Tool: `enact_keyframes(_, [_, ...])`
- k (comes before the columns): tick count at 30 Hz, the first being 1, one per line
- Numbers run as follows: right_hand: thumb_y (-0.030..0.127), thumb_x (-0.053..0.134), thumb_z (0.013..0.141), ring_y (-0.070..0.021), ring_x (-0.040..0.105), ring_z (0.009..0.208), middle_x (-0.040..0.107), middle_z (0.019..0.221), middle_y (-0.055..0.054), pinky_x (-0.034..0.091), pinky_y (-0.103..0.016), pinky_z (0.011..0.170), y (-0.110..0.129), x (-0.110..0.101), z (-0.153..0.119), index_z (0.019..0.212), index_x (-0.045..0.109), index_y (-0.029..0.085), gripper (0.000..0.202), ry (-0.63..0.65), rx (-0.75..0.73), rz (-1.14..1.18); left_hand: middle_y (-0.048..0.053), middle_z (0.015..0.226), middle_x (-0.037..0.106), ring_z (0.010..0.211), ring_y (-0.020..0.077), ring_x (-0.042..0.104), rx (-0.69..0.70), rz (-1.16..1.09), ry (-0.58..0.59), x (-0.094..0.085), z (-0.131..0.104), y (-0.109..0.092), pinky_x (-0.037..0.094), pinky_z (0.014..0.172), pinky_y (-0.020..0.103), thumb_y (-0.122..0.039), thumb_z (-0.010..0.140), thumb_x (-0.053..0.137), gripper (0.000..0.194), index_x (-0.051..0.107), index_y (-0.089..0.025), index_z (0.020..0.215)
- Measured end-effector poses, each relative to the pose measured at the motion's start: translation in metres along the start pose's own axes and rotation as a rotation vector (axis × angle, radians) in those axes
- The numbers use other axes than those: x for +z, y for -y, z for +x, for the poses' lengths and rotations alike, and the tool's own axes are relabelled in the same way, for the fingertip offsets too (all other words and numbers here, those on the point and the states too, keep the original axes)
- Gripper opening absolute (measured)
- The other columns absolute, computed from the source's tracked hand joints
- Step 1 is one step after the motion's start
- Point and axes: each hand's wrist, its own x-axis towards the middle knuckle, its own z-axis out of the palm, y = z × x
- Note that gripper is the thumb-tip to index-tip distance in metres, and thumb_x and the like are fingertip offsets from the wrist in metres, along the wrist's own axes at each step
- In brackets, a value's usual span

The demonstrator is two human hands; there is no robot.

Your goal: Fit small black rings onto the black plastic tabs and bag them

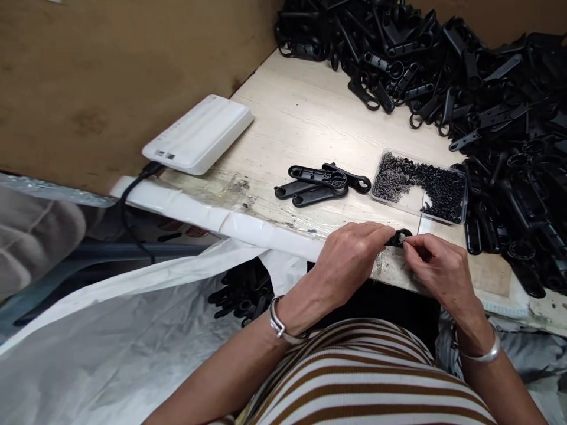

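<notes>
At the table's front edge, my left hand [352, 251] is closed over a black plastic handle piece [402, 234], and only its ringed end shows past my fingertips. My right hand [438, 265] pinches at that ring with thumb and forefinger; whatever lies between those fingertips is too small to make out. Just beyond my hands sits a clear shallow box [398, 208] of tiny springs [390, 177] and small black parts [445, 192]. To its left, several similar black handle pieces [319, 184] lie in a small overlapping stack.
A large heap of black plastic pieces [420, 65] covers the back and right of the table [283, 118]. A white power-bank-like device [199, 133] with a black cable [126, 206] lies at the left. Below the edge hangs a white bag [133, 330] with black pieces [243, 295] inside.
</notes>
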Motion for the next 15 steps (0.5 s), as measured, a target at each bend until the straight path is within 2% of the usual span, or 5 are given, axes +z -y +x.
enact_keyframes(5, [0.013,0.049,0.090,-0.0112,0.059,0.056,0.067,0.068,-0.003,0.042,-0.023,0.057,0.005,0.003,0.001,0.077,0.062,0.017,0.019,-0.024,-0.124,-0.135,0.005,0.096,0.073,0.089,0.0195,0.069,0.008,0.023,0.004,0.003,-0.001,0.000,0.055,0.079,0.031,-0.004,0.083,0.057,0.020,0.062,-0.017,0.097])
enact_keyframes(8, [0.011,0.047,0.091,-0.0116,0.057,0.055,0.064,0.067,-0.003,0.037,-0.024,0.055,0.012,0.005,0.001,0.074,0.060,0.016,0.021,0.005,-0.160,-0.206,0.005,0.097,0.073,0.089,0.0199,0.069,0.004,0.016,-0.003,0.003,-0.001,-0.001,0.055,0.080,0.031,-0.003,0.084,0.057,0.020,0.062,-0.016,0.097])
enact_keyframes(15, [0.018,0.043,0.092,-0.0137,0.054,0.053,0.059,0.061,-0.002,0.031,-0.026,0.052,0.025,0.006,0.003,0.070,0.056,0.018,0.026,0.075,-0.007,-0.276,0.004,0.095,0.073,0.087,0.0191,0.069,0.006,0.019,-0.007,0.003,-0.001,-0.002,0.056,0.078,0.030,-0.004,0.085,0.057,0.020,0.063,-0.017,0.098])
